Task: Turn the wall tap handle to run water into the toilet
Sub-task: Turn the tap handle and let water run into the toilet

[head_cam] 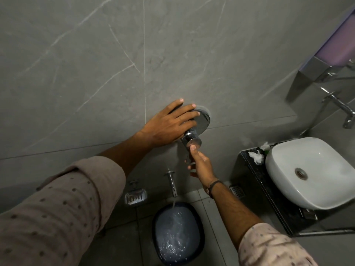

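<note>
The chrome wall tap handle (190, 138) sticks out from a round chrome plate (204, 117) on the grey tiled wall. My left hand (169, 125) lies flat over the plate's left side, fingers spread against the wall. My right hand (201, 167) comes up from below, thumb on the handle's end cap and fingers curled around its thin lever. Under the handle, a chrome spout (172, 182) pours a stream of water (173, 204) into the dark blue toilet basin (197, 237) on the floor, which holds splashing water.
A white washbasin (311, 169) sits on a black counter (269, 200) at the right, with crumpled tissue (255, 156) beside it and another wall tap (340, 106) above. A chrome soap dish (135, 196) hangs left of the spout. A floor drain (237, 191) lies near the counter.
</note>
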